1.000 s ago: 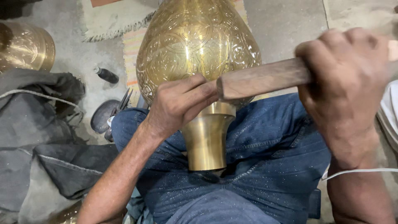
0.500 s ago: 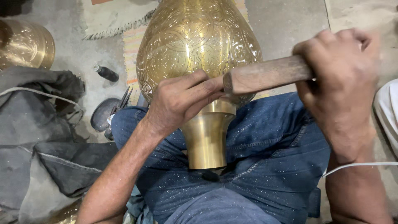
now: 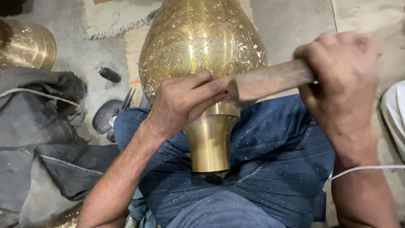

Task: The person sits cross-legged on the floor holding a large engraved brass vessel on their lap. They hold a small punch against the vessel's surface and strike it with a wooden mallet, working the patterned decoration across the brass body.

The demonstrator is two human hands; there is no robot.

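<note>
Here the engraved brass vase (image 3: 202,50) lies across the person's lap on blue jeans (image 3: 270,169), its plain flared neck (image 3: 209,139) pointing toward the body and its wide belly pointing away. The left hand (image 3: 183,101) rests where neck meets belly, fingers pressed together and bent against the metal, seemingly pinching a small tool that cannot be made out. Right of the vase, the right hand (image 3: 337,80), blurred, has its fingers wrapped tight around a wooden handle (image 3: 270,79) whose blunt end sits just beside the left fingertips. The vase looks heavy, stiff and smooth, likely slippery on the polished neck; the engraved belly should give surer hold, and thin walls may dent. Left of the vase lie dark grey cloth (image 3: 38,126), a small dark bottle (image 3: 109,74) and, farther off, another brass vessel (image 3: 27,46). Beyond the vase, the bare concrete floor (image 3: 291,25) offers open room.
</note>
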